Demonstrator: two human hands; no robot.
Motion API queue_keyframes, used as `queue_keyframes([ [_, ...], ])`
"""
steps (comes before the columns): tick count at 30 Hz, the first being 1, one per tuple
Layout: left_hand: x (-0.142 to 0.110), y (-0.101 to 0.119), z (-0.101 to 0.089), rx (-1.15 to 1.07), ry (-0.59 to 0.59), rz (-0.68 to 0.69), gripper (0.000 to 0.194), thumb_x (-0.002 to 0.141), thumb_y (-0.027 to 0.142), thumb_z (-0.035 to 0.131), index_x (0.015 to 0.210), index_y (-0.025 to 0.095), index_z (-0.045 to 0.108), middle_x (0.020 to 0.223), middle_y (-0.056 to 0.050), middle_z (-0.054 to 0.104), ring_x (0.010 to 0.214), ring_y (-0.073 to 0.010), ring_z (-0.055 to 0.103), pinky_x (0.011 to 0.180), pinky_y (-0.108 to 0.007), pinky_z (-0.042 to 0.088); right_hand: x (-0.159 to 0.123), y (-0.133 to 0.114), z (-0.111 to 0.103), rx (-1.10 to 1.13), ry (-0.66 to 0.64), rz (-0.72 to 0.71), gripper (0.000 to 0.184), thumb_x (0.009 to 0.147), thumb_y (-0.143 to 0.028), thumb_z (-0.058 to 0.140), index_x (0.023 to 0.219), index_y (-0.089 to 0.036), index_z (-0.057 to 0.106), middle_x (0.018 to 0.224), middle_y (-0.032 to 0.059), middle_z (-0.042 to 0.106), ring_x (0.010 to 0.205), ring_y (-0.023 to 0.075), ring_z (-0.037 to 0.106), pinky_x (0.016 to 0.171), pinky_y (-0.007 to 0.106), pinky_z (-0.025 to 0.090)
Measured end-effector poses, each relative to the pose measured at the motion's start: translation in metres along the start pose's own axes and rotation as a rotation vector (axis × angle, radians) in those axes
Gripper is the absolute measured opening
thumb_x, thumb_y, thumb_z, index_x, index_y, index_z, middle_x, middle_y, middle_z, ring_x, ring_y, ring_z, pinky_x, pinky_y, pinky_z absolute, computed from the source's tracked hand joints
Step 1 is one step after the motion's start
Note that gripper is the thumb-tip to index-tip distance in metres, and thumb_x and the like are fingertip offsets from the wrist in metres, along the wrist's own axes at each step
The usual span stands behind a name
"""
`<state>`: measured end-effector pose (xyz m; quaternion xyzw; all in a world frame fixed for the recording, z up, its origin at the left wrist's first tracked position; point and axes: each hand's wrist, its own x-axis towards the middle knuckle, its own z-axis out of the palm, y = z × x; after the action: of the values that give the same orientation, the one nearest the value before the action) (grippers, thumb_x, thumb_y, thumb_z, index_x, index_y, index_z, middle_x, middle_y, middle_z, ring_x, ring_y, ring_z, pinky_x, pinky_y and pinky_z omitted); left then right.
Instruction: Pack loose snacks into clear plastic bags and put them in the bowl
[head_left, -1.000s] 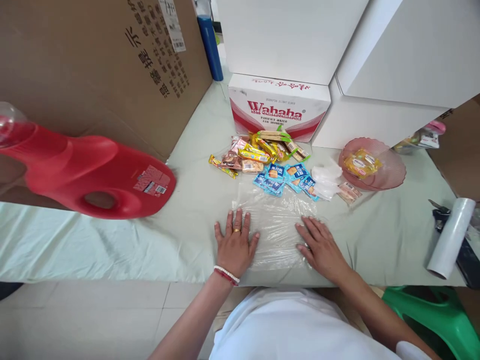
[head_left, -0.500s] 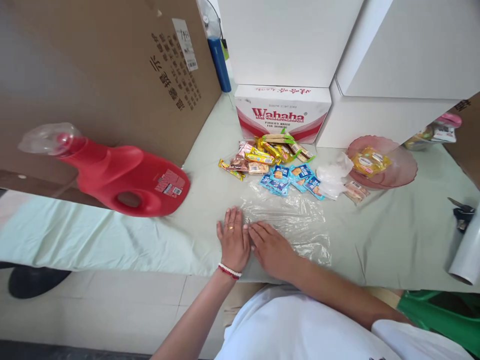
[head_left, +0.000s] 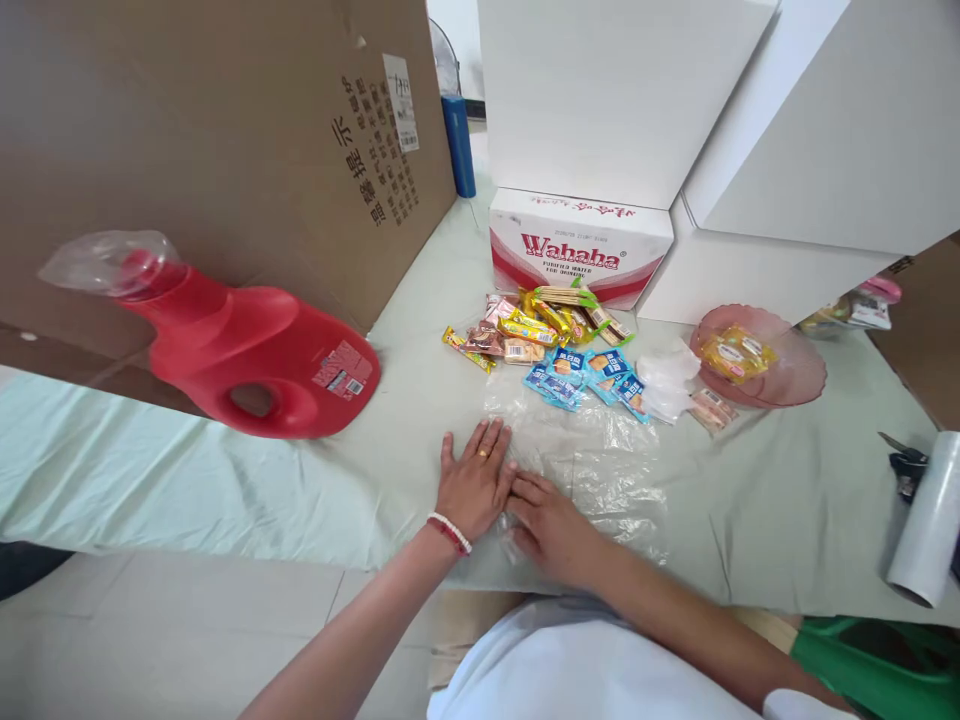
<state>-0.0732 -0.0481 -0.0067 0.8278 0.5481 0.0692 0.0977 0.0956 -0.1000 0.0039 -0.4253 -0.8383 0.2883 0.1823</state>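
Observation:
A crinkled sheet of clear plastic wrap point(head_left: 600, 460) lies on the pale green tablecloth point(head_left: 225, 480). My left hand point(head_left: 474, 482) rests flat at the sheet's left edge, fingers stretched out, with a ring and a bead bracelet. My right hand point(head_left: 546, 520) sits just beside it on the sheet's near left corner, fingers curled against the film. Behind the sheet lies a heap of small snack packets point(head_left: 555, 345) in yellow, pink and blue.
A red detergent jug point(head_left: 247, 350) lies on its side at the left before a big cardboard box point(head_left: 210, 140). A Wahaha carton point(head_left: 581, 245) and white boxes stand behind. At right are a pink glass bowl point(head_left: 795, 375) holding a packet, a wrap roll point(head_left: 926, 520) and scissors point(head_left: 904, 462).
My right hand slid from the sheet's right side across to its left, beside my left hand, and drew towards the near corner. The view shifted.

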Motion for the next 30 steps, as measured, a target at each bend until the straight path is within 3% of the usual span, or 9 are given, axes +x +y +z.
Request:
queue_keyframes([
  [4, -0.013, 0.000, 0.007, 0.045, 0.006, 0.037, 0.073, 0.097, 0.059, 0.043, 0.159, 0.020, 0.037, 0.167, -0.016, 0.028, 0.155, -0.0359, 0.026, 0.123, -0.070, 0.002, 0.024, 0.034, -0.071, 0.131, 0.210, 0.242, 0.027, 0.101, -0.028, 0.047, 0.100, -0.024, 0.073, 0.098, 0.0056, 0.075, 0.091, 0.0222, 0.068, 0.086, 0.037, 0.053],
  [6, -0.016, 0.001, 0.010, 0.045, 0.012, 0.042, 0.080, 0.094, 0.065, 0.045, 0.159, 0.019, 0.035, 0.168, -0.016, 0.026, 0.155, -0.0373, 0.024, 0.123, -0.070, 0.000, 0.055, 0.056, -0.110, -0.004, 0.365, 0.358, 0.028, 0.101, -0.032, 0.045, 0.102, -0.023, 0.072, 0.100, 0.0070, 0.074, 0.093, 0.0245, 0.067, 0.087, 0.038, 0.050],
  [9, -0.016, 0.001, 0.012, 0.037, 0.016, 0.053, 0.082, 0.094, 0.066, 0.043, 0.160, 0.019, 0.032, 0.168, -0.015, 0.026, 0.156, -0.0373, 0.023, 0.123, -0.070, -0.001, 0.119, 0.082, -0.146, -0.319, 0.403, 0.432, 0.035, 0.099, -0.038, 0.052, 0.122, -0.015, 0.066, 0.119, 0.0161, 0.068, 0.113, 0.0325, 0.058, 0.098, 0.045, 0.044],
  [13, -0.015, -0.002, 0.013, 0.018, 0.009, 0.048, 0.083, 0.095, 0.068, 0.039, 0.161, 0.019, 0.030, 0.169, -0.015, 0.024, 0.156, -0.0354, 0.022, 0.123, -0.069, -0.004, 0.190, 0.097, -0.145, -0.511, 0.266, 0.583, 0.069, 0.089, -0.056, 0.066, 0.133, -0.004, 0.056, 0.129, 0.0280, 0.060, 0.128, 0.0426, 0.043, 0.105, 0.056, 0.036],
  [16, -0.016, -0.003, 0.014, 0.008, 0.009, 0.045, 0.084, 0.095, 0.070, 0.037, 0.162, 0.019, 0.029, 0.169, -0.014, 0.025, 0.157, -0.0341, 0.021, 0.125, -0.067, -0.004, 0.211, 0.099, -0.132, -0.493, 0.202, 0.680, 0.072, 0.083, -0.052, 0.075, 0.132, -0.003, 0.057, 0.127, 0.0268, 0.062, 0.126, 0.0423, 0.046, 0.102, 0.053, 0.039],
  [20, -0.016, -0.002, 0.015, 0.016, 0.016, 0.052, 0.084, 0.095, 0.070, 0.036, 0.162, 0.019, 0.028, 0.169, -0.013, 0.025, 0.157, -0.0343, 0.022, 0.125, -0.067, -0.001, 0.206, 0.095, -0.122, -0.518, 0.163, 0.597, 0.048, 0.089, -0.036, 0.067, 0.128, -0.008, 0.062, 0.134, 0.0243, 0.058, 0.130, 0.0408, 0.044, 0.103, 0.052, 0.040],
  [23, -0.016, -0.003, 0.017, 0.047, 0.024, 0.049, 0.084, 0.095, 0.070, 0.036, 0.162, 0.020, 0.027, 0.169, -0.012, 0.025, 0.157, -0.0348, 0.021, 0.125, -0.067, 0.002, 0.200, 0.094, -0.126, -0.554, 0.055, 0.557, 0.046, 0.091, -0.038, 0.063, 0.129, -0.012, 0.061, 0.132, 0.0217, 0.062, 0.130, 0.0397, 0.046, 0.103, 0.051, 0.039],
  [26, -0.016, -0.003, 0.018, 0.068, 0.023, 0.050, 0.084, 0.096, 0.070, 0.034, 0.162, 0.019, 0.027, 0.169, -0.012, 0.024, 0.157, -0.0351, 0.020, 0.125, -0.067, 0.003, 0.196, 0.092, -0.140, -0.553, -0.052, 0.567, 0.044, 0.086, -0.040, 0.069, 0.122, -0.014, 0.066, 0.121, 0.0180, 0.069, 0.124, 0.0385, 0.052, 0.100, 0.047, 0.041],
  [30, -0.016, -0.002, 0.017, 0.061, 0.017, 0.045, 0.084, 0.097, 0.070, 0.030, 0.162, 0.018, 0.027, 0.170, -0.012, 0.023, 0.157, -0.0337, 0.020, 0.125, -0.067, 0.002, 0.169, 0.072, -0.167, -0.621, 0.037, 0.464, 0.040, 0.084, -0.044, 0.068, 0.111, -0.013, 0.068, 0.112, 0.0178, 0.071, 0.118, 0.0390, 0.053, 0.095, 0.044, 0.042],
])
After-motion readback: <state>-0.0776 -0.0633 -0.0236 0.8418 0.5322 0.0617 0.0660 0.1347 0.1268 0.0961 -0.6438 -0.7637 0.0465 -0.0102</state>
